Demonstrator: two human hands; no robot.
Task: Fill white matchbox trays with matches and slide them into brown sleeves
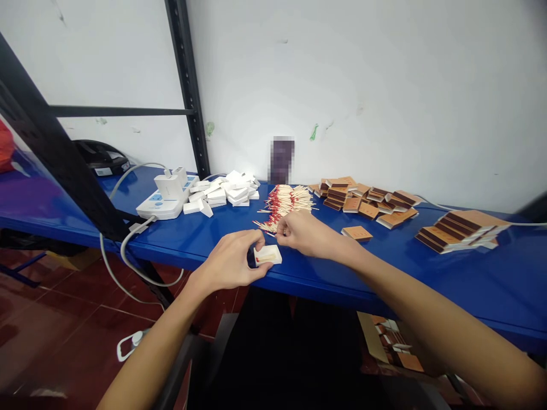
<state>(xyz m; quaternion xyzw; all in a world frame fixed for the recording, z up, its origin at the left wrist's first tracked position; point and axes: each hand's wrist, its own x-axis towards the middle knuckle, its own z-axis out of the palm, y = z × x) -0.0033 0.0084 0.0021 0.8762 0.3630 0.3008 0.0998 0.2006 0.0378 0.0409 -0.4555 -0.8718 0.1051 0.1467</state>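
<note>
My left hand (233,259) grips a small white matchbox tray (274,254) between thumb and fingers at the front edge of the blue shelf. A few red-tipped matches lie inside the tray. My right hand (301,232) is closed in a pinch at the near edge of a heap of loose matches (293,199). Its fingertips hide whatever is between them. Behind the left hand, several empty white trays (233,188) form a pile. Several brown matchbox sleeves (367,199) lie right of the matches, with a single brown matchbox (357,233) nearer the front.
Stacked brown matchboxes (464,228) stand at the right. A white power strip (164,199) with plugs and cables sits at the left by a black metal upright (64,131). A blurred dark object (282,160) leans on the wall. Below the shelf is a carton (371,336) of matchboxes.
</note>
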